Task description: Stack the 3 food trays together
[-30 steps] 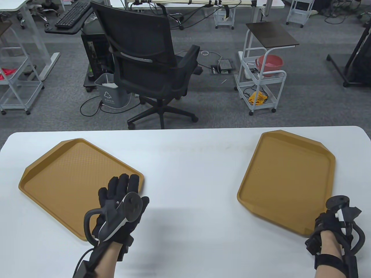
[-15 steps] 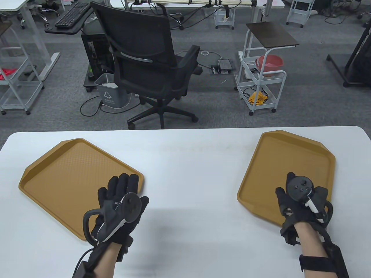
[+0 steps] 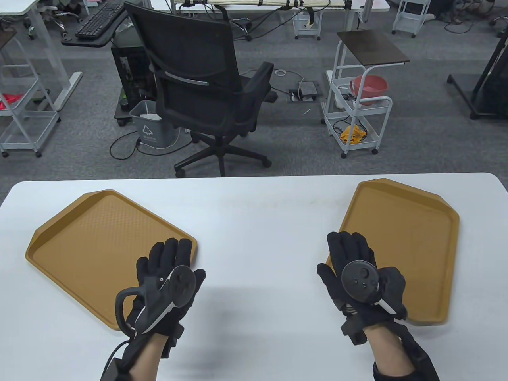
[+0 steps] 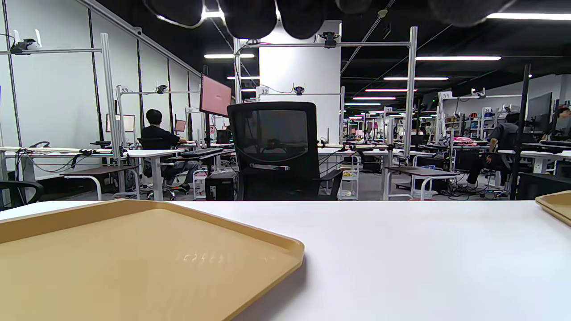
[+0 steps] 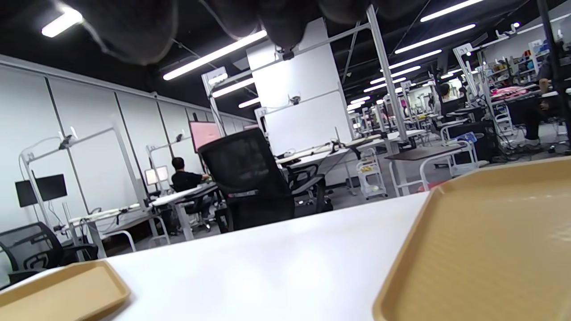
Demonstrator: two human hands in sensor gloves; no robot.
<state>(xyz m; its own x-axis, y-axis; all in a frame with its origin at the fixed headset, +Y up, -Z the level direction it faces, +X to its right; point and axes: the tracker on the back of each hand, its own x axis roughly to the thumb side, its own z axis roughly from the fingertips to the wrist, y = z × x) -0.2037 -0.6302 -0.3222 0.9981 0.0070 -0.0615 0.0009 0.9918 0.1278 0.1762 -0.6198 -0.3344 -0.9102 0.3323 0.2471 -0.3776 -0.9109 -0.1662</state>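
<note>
Writing: a recycling symbol with small print under it, too small to read, is on the grey bin (image 3: pixel 150 129) on the floor beyond the table; in the left wrist view, number tags "33", "32" and "31" sit on the frames in the room behind.
Trays: two tan food trays lie flat on the white table (image 3: pixel 262 222), well apart; no third tray can be seen as a separate thing in any view.
Left tray: the left tray (image 3: pixel 99 246) lies turned at an angle on the left side of the table; no label or mark shows on it.
Right tray: the right tray (image 3: pixel 412 238) lies on the right side of the table, also without any mark.
Left hand: the left hand (image 3: pixel 166 283) lies over the near right corner of the left tray, fingers stretched forward and not curled round anything; whether the palm touches the tray cannot be told.
Right hand: the right hand (image 3: pixel 359 278) lies over the near left corner of the right tray, fingers spread and extended, gripping nothing; contact with the tray cannot be told.
Wrist views: blurred dark fingertips (image 4: pixel 250 15) hang at the top edge above the tray, and the right wrist view shows the same.
Chair: a black office chair (image 3: pixel 206 87) stands behind the table.
</note>
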